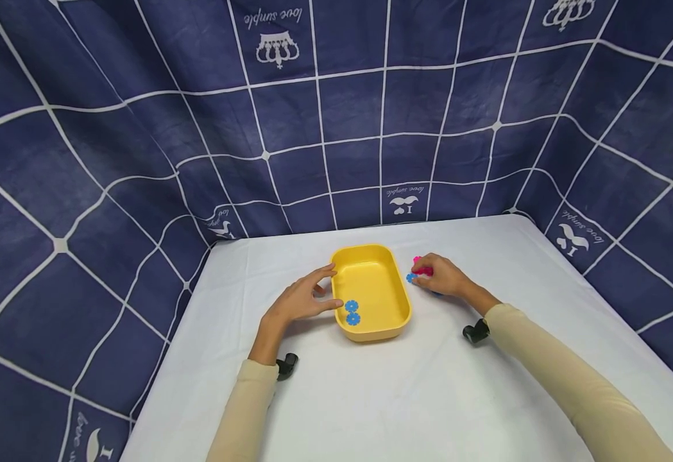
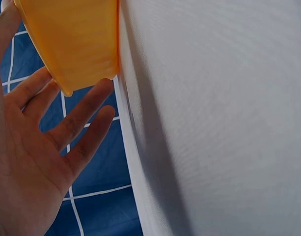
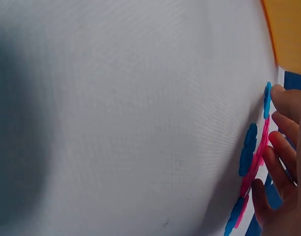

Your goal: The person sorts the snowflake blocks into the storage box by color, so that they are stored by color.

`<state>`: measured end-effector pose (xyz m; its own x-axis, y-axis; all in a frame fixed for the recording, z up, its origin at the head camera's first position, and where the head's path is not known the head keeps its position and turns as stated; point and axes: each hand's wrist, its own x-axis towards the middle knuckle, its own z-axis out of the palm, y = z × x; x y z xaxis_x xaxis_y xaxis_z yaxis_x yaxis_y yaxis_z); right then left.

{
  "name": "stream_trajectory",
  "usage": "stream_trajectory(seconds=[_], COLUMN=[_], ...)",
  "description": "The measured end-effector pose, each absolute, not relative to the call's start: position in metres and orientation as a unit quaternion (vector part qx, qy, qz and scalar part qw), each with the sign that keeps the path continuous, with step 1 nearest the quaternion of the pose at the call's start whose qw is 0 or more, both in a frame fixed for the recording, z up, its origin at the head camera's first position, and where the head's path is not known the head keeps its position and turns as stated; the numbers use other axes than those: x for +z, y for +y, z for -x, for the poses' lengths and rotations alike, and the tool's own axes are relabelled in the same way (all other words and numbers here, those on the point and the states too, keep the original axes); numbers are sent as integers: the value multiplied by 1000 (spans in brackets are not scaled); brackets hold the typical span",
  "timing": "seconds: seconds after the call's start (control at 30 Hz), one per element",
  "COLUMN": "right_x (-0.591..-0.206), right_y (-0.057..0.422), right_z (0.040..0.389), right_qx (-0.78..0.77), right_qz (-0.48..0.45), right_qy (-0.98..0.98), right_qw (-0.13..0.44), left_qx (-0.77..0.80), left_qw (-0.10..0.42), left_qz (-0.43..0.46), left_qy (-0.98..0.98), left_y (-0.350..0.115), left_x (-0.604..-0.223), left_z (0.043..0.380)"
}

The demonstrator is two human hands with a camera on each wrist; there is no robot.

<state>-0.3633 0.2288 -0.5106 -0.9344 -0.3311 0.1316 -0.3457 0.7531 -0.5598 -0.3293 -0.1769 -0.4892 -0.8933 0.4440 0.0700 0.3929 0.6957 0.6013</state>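
In the head view, a yellow rounded-rectangular plastic tray (image 1: 373, 282) sits on the white cloth-covered tabletop (image 1: 365, 398). Inside it, towards its near left corner, lie two blue flower-shaped discs (image 1: 352, 312), one just beyond the other. At the tray's left side is the left hand (image 1: 298, 301), its grip loose and unclosed, the thumb reaching over the tray's rim close to the discs. To the right of the tray, the right hand (image 1: 446, 276) bends over bright pink flower-shaped pieces (image 1: 425, 271), with a light blue flower-shaped piece (image 1: 410, 278) between them and the tray. Both arms wear beige sleeves (image 1: 555, 369), with a small black wrist device (image 1: 476, 332) below each hand. Beyond the tray hangs a navy fabric curtain (image 1: 353, 160) with a white grid.

In the left wrist view, the left hand's fingers are spread out and slightly bent around the tray's end, fingertips at its edge.

In the right wrist view, the tray shows at the upper right. Below it the pink and blue pieces form an overlapping row seen nearly edge-on, with the right hand's fingertips against them; whether its grip pinches any piece, I cannot tell
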Motion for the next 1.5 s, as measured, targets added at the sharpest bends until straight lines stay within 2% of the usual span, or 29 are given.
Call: stream_trajectory(seconds=[0.77,1.13,1.5], right_x=[-521,-523,-521], right_y=[230,232,231], right_z=[362,357,349], right_qx=[276,269,269], right_qz=[-212,-197,-206], right_qy=[-936,-942,-940], right_qw=[52,35,41], left_qx=[312,323,322], left_qw=[44,48,47], left_qz=[-223,-230,-237], left_qy=[922,917,915], left_y=[-175,-175,-176], left_x=[-489,-492,-489], left_z=[330,323,321])
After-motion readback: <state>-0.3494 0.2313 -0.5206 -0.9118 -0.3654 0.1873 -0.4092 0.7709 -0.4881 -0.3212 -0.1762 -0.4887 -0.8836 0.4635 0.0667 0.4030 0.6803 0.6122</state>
